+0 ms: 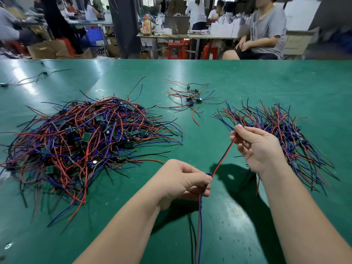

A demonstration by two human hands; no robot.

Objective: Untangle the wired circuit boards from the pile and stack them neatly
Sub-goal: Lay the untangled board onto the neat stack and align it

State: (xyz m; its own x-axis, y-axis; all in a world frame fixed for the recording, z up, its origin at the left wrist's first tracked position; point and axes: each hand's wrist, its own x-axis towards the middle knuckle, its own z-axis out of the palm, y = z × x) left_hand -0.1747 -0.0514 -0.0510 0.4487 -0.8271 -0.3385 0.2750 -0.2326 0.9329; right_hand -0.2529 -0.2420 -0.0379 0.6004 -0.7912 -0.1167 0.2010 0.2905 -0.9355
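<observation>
A big tangled pile (85,138) of small green circuit boards with red, blue and black wires lies on the left of the green table (247,82). On the right lies a stack (285,130) of boards with their wires fanned out. My left hand (182,181) pinches one small board, mostly hidden in my fingers; its blue wires hang down toward me. My right hand (255,147) pinches the far end of that board's red wire (222,159), stretched taut between both hands above the table.
A small loose group of wired boards (192,98) lies at the middle back. A few stray wires (38,75) lie at the far left. A seated person (264,33) and other workers, tables and red stools are beyond the far edge.
</observation>
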